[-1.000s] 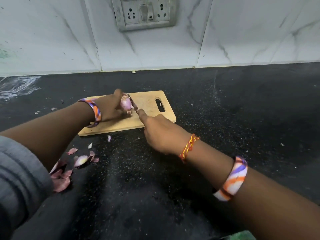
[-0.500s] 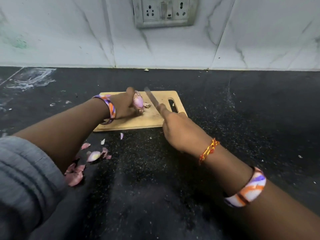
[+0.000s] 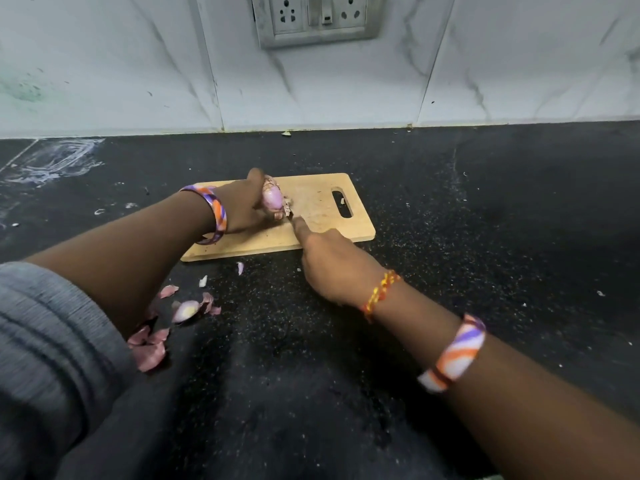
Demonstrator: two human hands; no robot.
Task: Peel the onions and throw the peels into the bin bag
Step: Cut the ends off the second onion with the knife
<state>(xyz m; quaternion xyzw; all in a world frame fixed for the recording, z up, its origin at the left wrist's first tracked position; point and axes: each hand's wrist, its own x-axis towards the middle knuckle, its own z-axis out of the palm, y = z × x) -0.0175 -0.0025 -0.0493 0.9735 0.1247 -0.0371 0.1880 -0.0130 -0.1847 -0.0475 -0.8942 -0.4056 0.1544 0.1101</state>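
Note:
A small purple onion [image 3: 270,201] rests on the wooden cutting board [image 3: 332,223], held by my left hand [image 3: 246,206]. My right hand [image 3: 332,265] grips a knife [image 3: 288,211] with the forefinger stretched along its spine. The short visible part of the blade touches the onion's right end. Loose pink onion peels [image 3: 188,310] lie on the black counter in front of the board's left corner, and more peels [image 3: 149,348] sit close to my left forearm. No bin bag is in view.
The black speckled counter [image 3: 485,237] runs to a white marble-look wall with a socket panel [image 3: 317,19] above the board. A white smear [image 3: 55,161] marks the counter at the far left. Small scraps dot the counter.
The knife, lifted off to the right half a second ago, has come back down against the onion's right end. My left hand keeps holding the onion. The camera has shifted.

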